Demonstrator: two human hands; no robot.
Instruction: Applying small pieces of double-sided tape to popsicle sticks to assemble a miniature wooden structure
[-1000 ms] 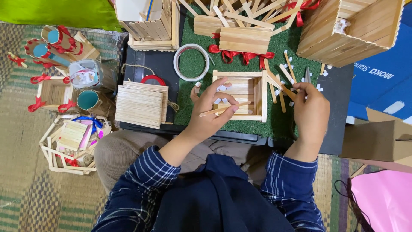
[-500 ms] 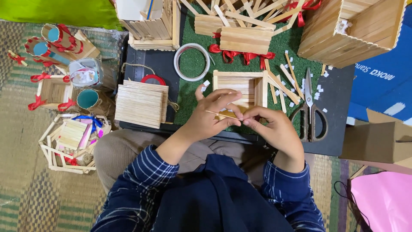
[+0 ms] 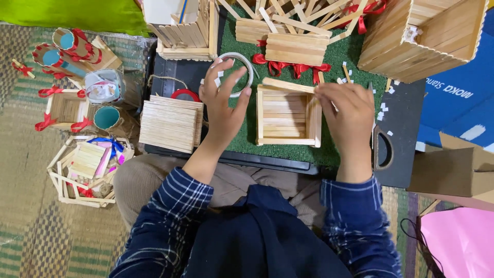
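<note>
At the centre of the green felt mat (image 3: 339, 56) a small open box of pale flat wooden sticks (image 3: 285, 117) is set, square in outline, its slatted floor visible. A single loose stick (image 3: 288, 85) is laid along its twelve o'clock edge, one end pinched between the fingertips of the right hand (image 3: 347, 116), which is closed about it at three o'clock of the box. The left hand (image 3: 222, 103) is held at nine o'clock of the box with fingers spread and nothing clasped; small white scraps are stuck to its fingertips, and these are set against a white tape ring (image 3: 236, 72) at eleven o'clock.

At three o'clock of the view a blue printed carton (image 3: 458, 103) is seen, flat and glossy, with a plain brown cardboard box (image 3: 453, 170) below it and a pink sheet (image 3: 463, 242) at five o'clock. A large stick-built box (image 3: 422, 36) is placed at one o'clock. Red ribbon bows (image 3: 288, 66) are tied on stacked stick panels at twelve o'clock. A flat stick panel (image 3: 170, 123) is laid at nine o'clock, beside a woven straw floor mat (image 3: 25, 206).
</note>
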